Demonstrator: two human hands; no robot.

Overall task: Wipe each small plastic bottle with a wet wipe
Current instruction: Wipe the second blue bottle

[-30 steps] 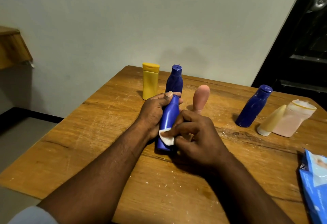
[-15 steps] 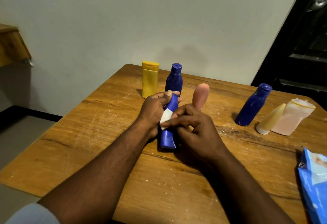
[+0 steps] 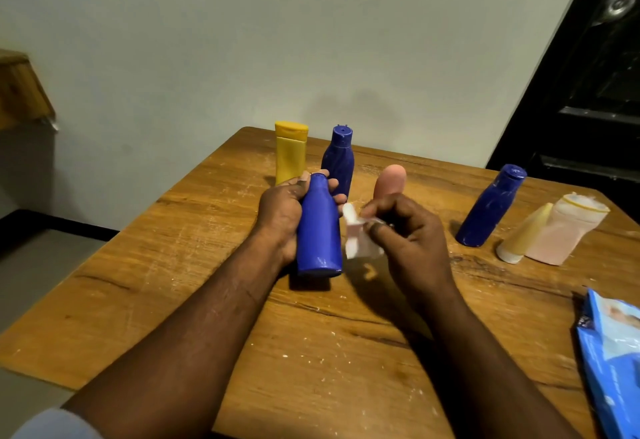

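Wipe (image 3: 360, 246) off bottle (image 3: 318, 230), right hand (image 3: 412, 241) withdrawn

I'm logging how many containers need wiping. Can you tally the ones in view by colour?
Blue: 3, the held blue bottle, the rear blue bottle, the right blue bottle
Yellow: 1, the yellow bottle
Pink: 2, the rounded pink bottle, the pale pink bottle
Cream: 1, the cream tube
Total: 7
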